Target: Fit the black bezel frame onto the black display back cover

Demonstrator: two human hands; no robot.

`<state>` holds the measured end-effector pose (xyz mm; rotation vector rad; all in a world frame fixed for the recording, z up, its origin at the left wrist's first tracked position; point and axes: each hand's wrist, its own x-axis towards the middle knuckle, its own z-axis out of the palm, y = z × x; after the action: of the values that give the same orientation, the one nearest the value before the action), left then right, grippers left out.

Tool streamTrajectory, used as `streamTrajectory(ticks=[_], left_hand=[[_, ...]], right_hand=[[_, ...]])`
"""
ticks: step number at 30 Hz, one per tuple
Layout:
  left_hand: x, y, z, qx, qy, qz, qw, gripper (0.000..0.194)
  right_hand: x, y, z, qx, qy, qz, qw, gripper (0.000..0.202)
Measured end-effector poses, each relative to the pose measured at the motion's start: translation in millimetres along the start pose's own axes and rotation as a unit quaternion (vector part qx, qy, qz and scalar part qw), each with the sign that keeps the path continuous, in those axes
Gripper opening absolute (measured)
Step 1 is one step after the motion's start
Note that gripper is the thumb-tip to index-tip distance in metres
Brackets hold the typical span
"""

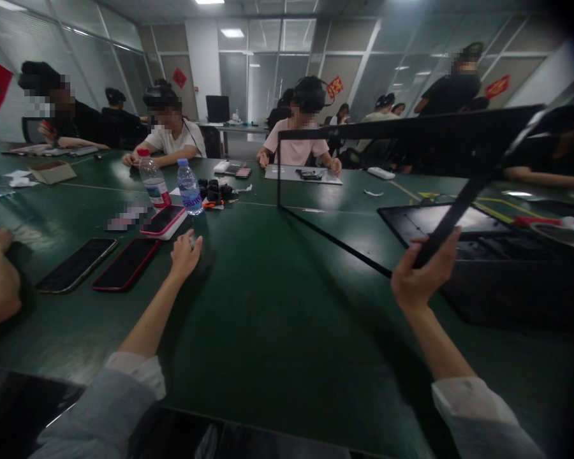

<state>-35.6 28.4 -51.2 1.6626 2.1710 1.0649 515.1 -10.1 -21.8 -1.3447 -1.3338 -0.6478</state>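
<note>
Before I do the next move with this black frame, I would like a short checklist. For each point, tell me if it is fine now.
1. Right hand gripping the frame: ok, closed around one side.
2. Both hands on the frame: not ok, the left hand is apart from it, near the pink phone.
3. Left hand empty: cannot tell from this view.
4. Frame lifted fully off the table: cannot tell, the lower corner by the right hand is unclear.
5. Red-capped bottle and blue-capped bottle upright: ok, both standing.
</note>
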Motion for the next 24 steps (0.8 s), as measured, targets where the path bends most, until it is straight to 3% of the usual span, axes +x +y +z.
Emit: streamTrajectory(ticks=[3, 5, 11, 16, 21, 24], left_hand=[[3, -3, 2.2, -0.079, 0.047, 0.024, 0.996, 0.062], [3, -3, 3.8, -0.127, 0.064, 0.029, 0.989, 0.069], [0, 5, 2.7, -0.199, 0.031, 0.053, 0.978, 0.070], [-6, 9, -2.1, -0.099, 0.000, 0.085, 0.991, 0.050], [-8, 7, -8.3, 0.062, 0.004, 0.011, 0.998, 0.041], [-8, 7, -12.2, 0.082, -0.014, -0.011, 0.996, 0.044]], right_hand=[[-4, -1, 2, -0.008, 0.004, 0.002, 1.000, 0.073], [-8, 2, 8, -0.012, -0.028, 0.022, 0.999, 0.070], [-23, 12, 24, 0.012, -0.138, 0.131, 0.982, 0.061], [-33, 28, 35, 0.023, -0.186, 0.197, 0.962, 0.061], [-40, 42, 50, 0.181, -0.264, 0.312, 0.894, 0.060], [-42, 43, 53, 0.218, -0.294, 0.335, 0.868, 0.058]])
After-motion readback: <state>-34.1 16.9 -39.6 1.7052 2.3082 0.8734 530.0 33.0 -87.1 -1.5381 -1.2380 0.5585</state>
